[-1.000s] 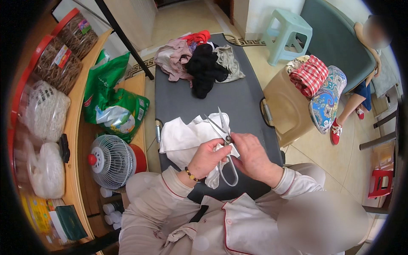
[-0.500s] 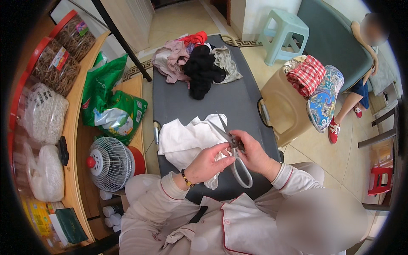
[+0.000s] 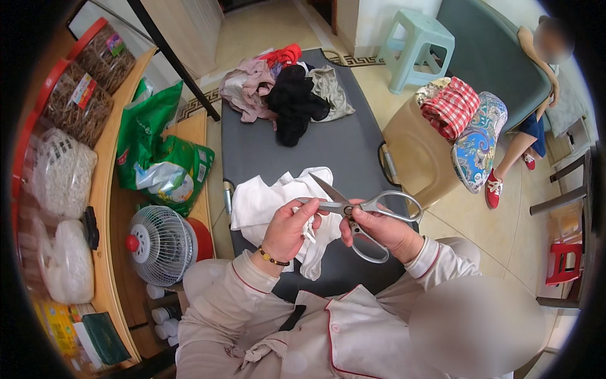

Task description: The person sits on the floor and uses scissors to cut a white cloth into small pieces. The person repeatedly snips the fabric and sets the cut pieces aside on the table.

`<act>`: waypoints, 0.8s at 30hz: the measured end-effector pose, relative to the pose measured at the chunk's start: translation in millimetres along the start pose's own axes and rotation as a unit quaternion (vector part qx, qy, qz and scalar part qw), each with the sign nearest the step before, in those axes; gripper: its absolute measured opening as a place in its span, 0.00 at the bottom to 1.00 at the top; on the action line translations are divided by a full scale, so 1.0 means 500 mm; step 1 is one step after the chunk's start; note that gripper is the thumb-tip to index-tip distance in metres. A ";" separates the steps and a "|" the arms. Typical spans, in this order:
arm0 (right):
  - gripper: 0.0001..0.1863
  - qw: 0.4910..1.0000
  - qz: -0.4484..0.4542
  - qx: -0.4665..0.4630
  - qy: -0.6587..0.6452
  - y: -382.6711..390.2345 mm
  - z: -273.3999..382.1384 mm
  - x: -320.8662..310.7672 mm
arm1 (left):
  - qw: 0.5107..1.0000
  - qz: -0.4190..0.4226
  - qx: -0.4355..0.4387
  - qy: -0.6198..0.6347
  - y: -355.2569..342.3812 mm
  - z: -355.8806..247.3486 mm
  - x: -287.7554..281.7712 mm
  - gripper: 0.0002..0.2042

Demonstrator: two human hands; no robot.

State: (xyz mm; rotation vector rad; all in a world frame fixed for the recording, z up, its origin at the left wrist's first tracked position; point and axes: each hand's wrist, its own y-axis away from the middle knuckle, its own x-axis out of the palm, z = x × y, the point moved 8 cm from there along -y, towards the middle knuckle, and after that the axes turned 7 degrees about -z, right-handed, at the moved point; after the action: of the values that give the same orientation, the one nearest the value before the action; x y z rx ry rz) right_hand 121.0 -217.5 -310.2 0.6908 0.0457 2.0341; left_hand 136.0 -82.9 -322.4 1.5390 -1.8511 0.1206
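Observation:
A pair of metal scissors (image 3: 338, 206) is held above a white garment (image 3: 265, 199), its blades spread apart. My right hand (image 3: 386, 232) grips it around the pivot and the handles, with the two loops sticking out to the right and below. My left hand (image 3: 287, 230) is closed, thumb and fingers at the end of the lower blade. A small white strip (image 3: 308, 231) shows at the left fingers; I cannot tell whether it is loose or part of the garment. The garment lies spread and creased on the grey folding cot (image 3: 347, 155), partly hidden by my hands.
At the cot's far end sits a heap of clothes (image 3: 293, 104). Left are shelves with jars, a green bag (image 3: 173, 167) and a small fan (image 3: 161, 243). A beige bin (image 3: 410, 151) bears folded cloths; beyond are a green stool (image 3: 420, 47) and a seated person.
The scissors have swung from handles pointing down to handles pointing right, and the blades are wider apart. My left hand has shifted from the handle side to a blade.

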 end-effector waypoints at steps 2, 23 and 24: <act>0.18 0.998 -0.039 0.038 0.016 -0.002 -0.003 0.001 | 0.999 -0.037 0.006 -0.029 -0.003 -0.003 -0.016 0.11; 0.18 0.983 -0.135 0.056 -0.108 -0.012 -0.053 -0.035 | 0.989 -0.076 0.068 -0.105 -0.004 0.008 -0.010 0.11; 0.18 0.985 -0.143 0.046 -0.080 -0.011 -0.048 -0.039 | 0.985 -0.076 0.069 -0.138 -0.004 0.004 -0.005 0.12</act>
State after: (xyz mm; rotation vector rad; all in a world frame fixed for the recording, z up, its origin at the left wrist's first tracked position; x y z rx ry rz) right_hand 121.1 -224.3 -341.1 0.8528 0.1390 1.7052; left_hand 136.9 -82.4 -326.3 1.8657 -1.9599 -0.0378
